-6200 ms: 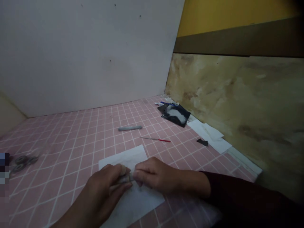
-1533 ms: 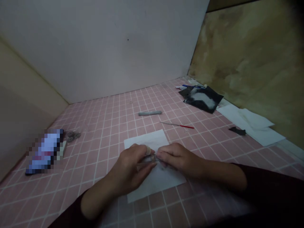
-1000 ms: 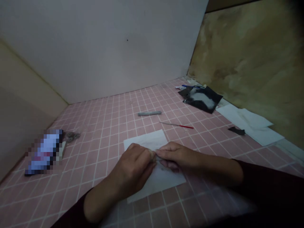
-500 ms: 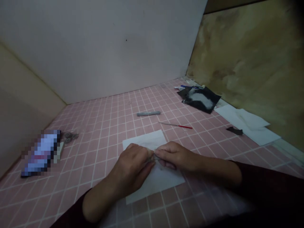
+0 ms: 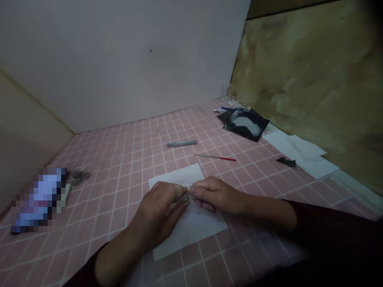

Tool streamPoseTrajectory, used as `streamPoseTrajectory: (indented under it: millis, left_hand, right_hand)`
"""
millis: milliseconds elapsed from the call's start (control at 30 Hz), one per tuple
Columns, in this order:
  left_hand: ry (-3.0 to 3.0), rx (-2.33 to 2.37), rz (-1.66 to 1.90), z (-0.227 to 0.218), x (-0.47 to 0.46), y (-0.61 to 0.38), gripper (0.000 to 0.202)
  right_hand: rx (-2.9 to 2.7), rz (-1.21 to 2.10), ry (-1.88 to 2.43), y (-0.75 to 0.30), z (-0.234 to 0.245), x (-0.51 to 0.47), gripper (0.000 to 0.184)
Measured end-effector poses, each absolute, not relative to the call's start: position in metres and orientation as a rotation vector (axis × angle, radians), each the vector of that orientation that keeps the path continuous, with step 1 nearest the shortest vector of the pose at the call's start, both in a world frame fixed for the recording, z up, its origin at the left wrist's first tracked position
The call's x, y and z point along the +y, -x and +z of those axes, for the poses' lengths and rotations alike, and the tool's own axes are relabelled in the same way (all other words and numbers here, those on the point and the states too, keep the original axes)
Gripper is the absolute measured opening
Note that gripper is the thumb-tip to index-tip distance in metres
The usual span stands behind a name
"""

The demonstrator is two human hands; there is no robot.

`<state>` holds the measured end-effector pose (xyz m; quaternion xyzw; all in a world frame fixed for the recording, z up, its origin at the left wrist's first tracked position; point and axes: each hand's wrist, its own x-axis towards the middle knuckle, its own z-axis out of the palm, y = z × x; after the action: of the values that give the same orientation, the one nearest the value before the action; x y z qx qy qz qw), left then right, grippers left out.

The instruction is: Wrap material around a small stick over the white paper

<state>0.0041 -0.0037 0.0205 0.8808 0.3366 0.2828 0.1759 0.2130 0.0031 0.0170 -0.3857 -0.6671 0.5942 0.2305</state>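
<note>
Since the last moment the whole view has swung slightly, so everything sits a little further left, while the hands stay together. The left hand [image 5: 158, 213] and right hand [image 5: 214, 195] meet at their fingertips [image 5: 182, 190], both grasping a small pale piece [image 5: 187, 197], too small and hidden to identify. Beneath them lies a white paper sheet [image 5: 206, 231], its far edge at 12 o'clock and its near corner at 7 o'clock, on a pink tiled surface [image 5: 119, 203]. A gray stick [image 5: 181, 143] lies at 12 o'clock, a thin red-tipped rod [image 5: 216, 158] at 1, and a black packet [image 5: 245, 124] further out near the corner. White papers [image 5: 299, 151] and a dark scrap [image 5: 286, 162] line the right edge at 2. Pink tile stretches left to a blurred object [image 5: 38, 199] at 9, where small metal rings [image 5: 79, 176] sit at 10.
</note>
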Motion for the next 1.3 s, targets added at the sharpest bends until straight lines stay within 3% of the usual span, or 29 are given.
streamPoseTrajectory:
  millis: [133,233,300,400,467,633,700,767,867,933,1000,1100,1167,1233,1300]
  left_hand:
    - [-1.982,1.001,0.608,0.033,0.0,-0.004,0.012]
    - [-1.851,0.971,0.573,0.037,0.001,-0.005,0.015]
    - [-1.989,0.972,0.597,0.034,-0.002,-0.005,0.013]
    - [-2.363,0.962,0.684,0.028,-0.006,-0.005,0.007]
    - [-2.421,0.969,0.692,0.027,-0.006,-0.005,0.007]
    - [-1.758,0.947,0.445,0.036,0.003,-0.002,0.015]
    - [-1.691,0.889,0.409,0.038,0.005,-0.001,0.016]
    - [-1.871,0.942,0.491,0.035,0.003,-0.002,0.012]
    - [-2.32,0.965,0.699,0.026,-0.002,-0.002,0.009]
    - [-2.418,0.966,0.756,0.023,-0.003,-0.002,0.012]
    - [-2.243,0.998,0.659,0.025,-0.001,-0.002,0.01]
    - [-1.84,0.944,0.444,0.032,0.004,0.0,0.013]
    - [-1.772,0.914,0.417,0.034,0.004,0.0,0.014]
    - [-1.945,0.94,0.499,0.032,0.002,0.0,0.01]
    - [-2.253,0.957,0.642,0.027,-0.001,0.0,0.014]
  right_hand:
    - [-2.191,0.913,0.915,-0.217,0.016,-0.003,0.032]
    - [-2.298,0.629,0.858,-0.217,0.014,-0.006,0.031]
    - [-2.25,0.81,0.894,-0.217,0.015,-0.006,0.033]
    - [-2.054,1.5,0.983,-0.216,0.017,-0.001,0.041]
    - [-1.969,1.695,1.03,-0.215,0.017,0.001,0.042]
    - [-2.276,0.78,0.837,-0.213,0.013,-0.006,0.032]
    - [-2.316,0.639,0.781,-0.213,0.014,-0.008,0.033]
    - [-2.259,0.819,0.886,-0.214,0.018,-0.006,0.033]
    - [-2.068,1.485,1.043,-0.215,0.024,0.002,0.038]
    - [-1.978,1.7,1.067,-0.216,0.023,0.005,0.04]
    - [-2.064,1.458,1.042,-0.216,0.019,0.003,0.036]
    - [-2.285,0.779,0.859,-0.215,0.011,-0.004,0.031]
    - [-2.328,0.594,0.799,-0.214,0.009,-0.007,0.032]
    - [-2.259,0.773,0.857,-0.214,0.012,-0.005,0.034]
    - [-2.115,1.213,0.946,-0.215,0.016,0.0,0.037]
